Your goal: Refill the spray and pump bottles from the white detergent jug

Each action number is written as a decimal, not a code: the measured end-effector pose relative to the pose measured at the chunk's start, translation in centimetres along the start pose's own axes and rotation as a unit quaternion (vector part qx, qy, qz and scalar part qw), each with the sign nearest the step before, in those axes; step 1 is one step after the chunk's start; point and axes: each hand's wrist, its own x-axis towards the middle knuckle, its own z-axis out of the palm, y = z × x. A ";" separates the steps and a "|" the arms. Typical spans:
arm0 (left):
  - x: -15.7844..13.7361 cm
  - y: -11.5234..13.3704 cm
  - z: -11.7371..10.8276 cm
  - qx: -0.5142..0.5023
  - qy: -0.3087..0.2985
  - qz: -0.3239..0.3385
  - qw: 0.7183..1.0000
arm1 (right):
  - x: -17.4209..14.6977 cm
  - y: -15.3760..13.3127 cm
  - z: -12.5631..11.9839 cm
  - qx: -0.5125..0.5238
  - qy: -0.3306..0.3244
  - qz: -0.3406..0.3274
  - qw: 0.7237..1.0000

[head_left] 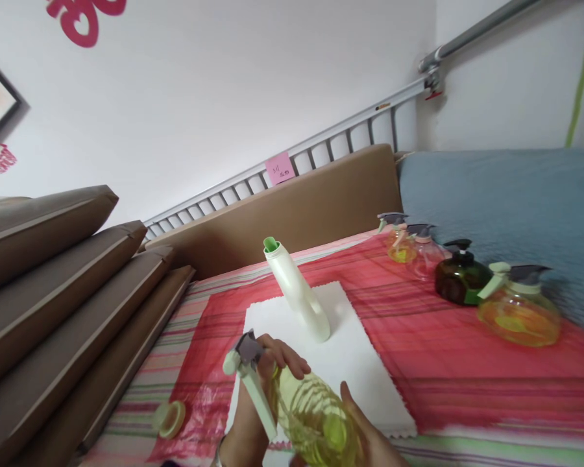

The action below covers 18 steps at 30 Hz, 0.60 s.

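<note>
- The left hand point(279, 360) is closed about the neck and shoulder of a clear spray bottle point(316, 415), just under its grey-topped trigger head point(250, 350).
- The right hand point(367, 431) cups the base end of the same bottle, thumb along the side; how far its fingers wrap underneath is hard to tell, since the frame edge cuts them off. So 2 grips share 1 bottle, 1 at each end.
- The held bottle is raised in front of the white sheet point(355, 344), its long axis running aslant from trigger head at upper left to base at lower right.
- A white bottle point(296, 292) stands on that sheet, beyond both hands; its foot is near the left fingertips, so the left grip is the nearer.
- In this tilted view its long axis also leans to upper left, roughly in line with the held bottle's, with the green spout point(271, 244) at the top, well apart from both grips.
- A pale ring-shaped cap point(171, 418) lies on the left, off the sheet.
- 4 more bottles sit on the right along the red cloth point(467, 363), including a dark pump bottle point(462, 275).
- Writing: the pink note point(279, 168) on the radiator point(340, 141) bears 2 handwritten clusters, too small to read. Red wall lettering point(80, 26) is cut off above. No brand is legible on any bottle.
</note>
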 end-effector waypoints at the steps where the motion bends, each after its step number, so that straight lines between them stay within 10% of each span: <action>1: 0.1 -0.1 -0.1 -0.010 0.011 0.006 1.000 | 0.1 0.1 -0.3 -0.014 -0.006 0.001 1.000; 6: 1.0 0.2 -0.2 -0.019 0.074 0.007 0.997 | -0.3 0.6 -0.6 -0.120 0.052 -0.172 0.976; 13: 1.2 0.2 0.1 -0.038 -0.003 -0.014 0.999 | -0.3 0.3 0.0 0.021 0.007 -0.032 0.999; 18: 1.2 0.1 0.1 0.019 0.065 0.024 0.997 | -0.4 -0.1 -0.1 -0.072 -0.002 -0.094 0.993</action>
